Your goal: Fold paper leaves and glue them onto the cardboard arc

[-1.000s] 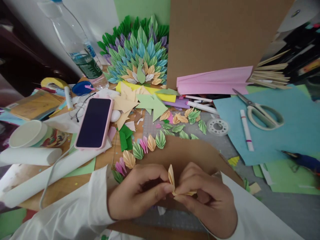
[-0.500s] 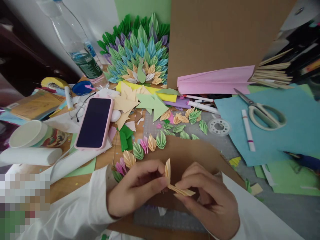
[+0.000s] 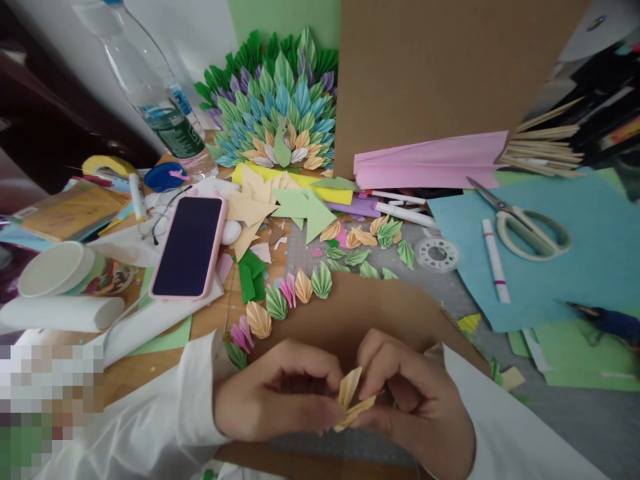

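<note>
Between my two hands is a pleated pale-orange paper leaf (image 3: 350, 385), folded into a V with its point downward. My left hand (image 3: 285, 393) pinches it near the lower end. My right hand (image 3: 413, 400) grips its right side between thumb and fingers. Beneath them lies a brown cardboard piece (image 3: 360, 310) with a curved edge. Along its upper left edge runs a row of pleated leaves, including a green leaf (image 3: 322, 280), an orange leaf (image 3: 304, 287) and a pink leaf (image 3: 289, 289). Several loose green and orange leaves (image 3: 358, 257) rest just beyond the cardboard.
A phone (image 3: 190, 247), a paper cup (image 3: 57, 270) and a water bottle (image 3: 165, 113) stand or lie left. At the back is a paper peacock (image 3: 283, 147) beside a cardboard sheet (image 3: 440, 73). Scissors (image 3: 530, 227), a marker (image 3: 496, 260) and blue paper (image 3: 595, 220) lie right.
Both hands have moved slightly lower and closer together. The leaf's two halves have come nearer each other, from a wide angle to a narrower V.
</note>
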The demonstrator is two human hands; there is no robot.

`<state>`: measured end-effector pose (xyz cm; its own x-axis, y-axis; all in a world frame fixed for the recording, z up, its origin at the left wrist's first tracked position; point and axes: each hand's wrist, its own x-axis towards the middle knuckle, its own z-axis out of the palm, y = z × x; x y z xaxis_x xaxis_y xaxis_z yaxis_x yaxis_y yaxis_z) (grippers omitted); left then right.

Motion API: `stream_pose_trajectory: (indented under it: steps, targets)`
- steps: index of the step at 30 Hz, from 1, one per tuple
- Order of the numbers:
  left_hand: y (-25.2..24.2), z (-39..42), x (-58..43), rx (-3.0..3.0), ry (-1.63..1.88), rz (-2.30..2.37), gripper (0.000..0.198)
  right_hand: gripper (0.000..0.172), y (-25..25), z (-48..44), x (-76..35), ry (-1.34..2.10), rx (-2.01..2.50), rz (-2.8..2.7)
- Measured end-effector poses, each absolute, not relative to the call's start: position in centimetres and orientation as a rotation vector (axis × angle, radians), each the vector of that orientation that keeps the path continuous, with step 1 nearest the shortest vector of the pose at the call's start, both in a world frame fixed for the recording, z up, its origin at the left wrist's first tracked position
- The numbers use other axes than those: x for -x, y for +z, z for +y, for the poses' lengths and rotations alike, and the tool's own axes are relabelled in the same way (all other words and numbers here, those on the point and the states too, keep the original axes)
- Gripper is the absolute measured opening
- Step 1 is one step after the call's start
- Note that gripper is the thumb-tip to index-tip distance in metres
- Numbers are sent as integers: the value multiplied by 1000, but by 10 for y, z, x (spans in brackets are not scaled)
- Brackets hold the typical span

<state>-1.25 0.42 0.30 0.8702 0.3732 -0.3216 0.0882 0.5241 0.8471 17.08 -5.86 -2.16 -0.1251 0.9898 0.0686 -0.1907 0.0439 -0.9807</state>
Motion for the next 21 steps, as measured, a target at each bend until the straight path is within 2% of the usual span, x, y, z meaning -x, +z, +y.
stream_pose_trajectory:
  steps: [4, 8, 10, 15, 18, 21]
  targets:
    - [3, 6, 14, -946, 135, 496, 34, 29, -19, -59, -170, 1595, 914, -995]
    - [1, 4, 16, -883, 44, 498, 40, 19, -13, -56, -170, 1672, 868, -1052]
    - [-1, 1, 16, -892, 44, 509, 40, 21, -12, -54, -170, 1673, 858, -1025]
    - [-4, -1, 15, -1380, 368, 523, 28, 29, -16, -53, -169, 1596, 915, -935]
    - [-5, 2, 13, -1754, 556, 441, 22, 27, -20, -55, -170, 1546, 923, -943]
    - [-6, 4, 13, -1899, 613, 374, 26, 23, -25, -56, -170, 1530, 927, -923]
